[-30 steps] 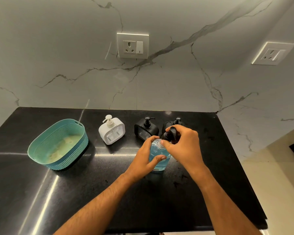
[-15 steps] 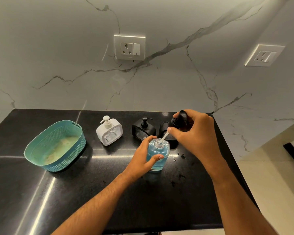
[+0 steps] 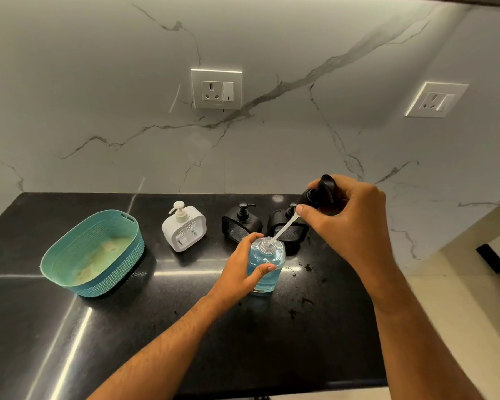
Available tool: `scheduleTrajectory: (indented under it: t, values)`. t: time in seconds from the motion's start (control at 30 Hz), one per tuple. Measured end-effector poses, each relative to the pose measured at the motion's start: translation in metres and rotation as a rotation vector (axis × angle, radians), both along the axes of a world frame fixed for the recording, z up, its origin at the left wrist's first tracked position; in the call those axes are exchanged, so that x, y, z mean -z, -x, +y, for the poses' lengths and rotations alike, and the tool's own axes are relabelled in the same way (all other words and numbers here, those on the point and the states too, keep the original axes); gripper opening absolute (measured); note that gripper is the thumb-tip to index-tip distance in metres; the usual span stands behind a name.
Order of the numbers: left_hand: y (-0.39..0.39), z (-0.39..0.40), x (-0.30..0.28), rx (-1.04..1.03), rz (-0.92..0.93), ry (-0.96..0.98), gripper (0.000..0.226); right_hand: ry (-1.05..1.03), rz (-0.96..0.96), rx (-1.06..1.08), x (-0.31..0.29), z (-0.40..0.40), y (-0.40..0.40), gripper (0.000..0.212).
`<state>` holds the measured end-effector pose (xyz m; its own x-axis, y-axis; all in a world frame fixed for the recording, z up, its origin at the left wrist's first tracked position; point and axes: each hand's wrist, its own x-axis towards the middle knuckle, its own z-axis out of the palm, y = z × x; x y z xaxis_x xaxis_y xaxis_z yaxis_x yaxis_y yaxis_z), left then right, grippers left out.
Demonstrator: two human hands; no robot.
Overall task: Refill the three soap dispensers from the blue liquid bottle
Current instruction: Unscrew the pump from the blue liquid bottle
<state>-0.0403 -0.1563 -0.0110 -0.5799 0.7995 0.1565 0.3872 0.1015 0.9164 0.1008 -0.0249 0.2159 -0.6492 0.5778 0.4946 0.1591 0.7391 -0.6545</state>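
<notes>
Basket [image 3: 93, 255]: teal, at the left of the black counter [image 3: 185, 327], well apart from the work; something pale lies in its bottom.
White dispenser [image 3: 184, 228]: upright with its pump on, just right of the basket; not yet opened.
Middle dispenser [image 3: 241, 223]: black, pump on, behind the left hand.
Left hand [image 3: 240, 272]: fingers and thumb curled round the blue bottle, clamping it upright on the counter.
Blue bottle [image 3: 265, 265]: clear, well filled with blue liquid, neck open, standing in front of the two black dispensers.
Tube [image 3: 282, 230]: the pump's pale dip tube slants from the bottle neck up to the right; its lower end looks to be just inside the neck.
Right dispenser [image 3: 286, 226]: black, partly hidden behind the tube and the right hand.
Right hand [image 3: 347, 215]: raised above and right of the bottle, fingers pinched on the black pump head [image 3: 319, 194].
Step in hand: judged as drawing the pump out of the bottle so that it can pour.
Doing it well: lift in line with the tube until its tip clears the neck, pause there to let it drip into the bottle, and keep the left hand firm so the bottle does not tip.
Risk: a wet tube swung sideways would drip soap on the counter.
</notes>
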Motion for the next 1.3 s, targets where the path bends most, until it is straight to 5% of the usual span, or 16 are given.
scheduleTrajectory:
  t: [1.3]
  values:
    - [0.008, 0.003, -0.011, 0.009, -0.047, -0.033, 0.084, 0.063, -0.062, -0.015, -0.010, 0.022, -0.034, 0.034]
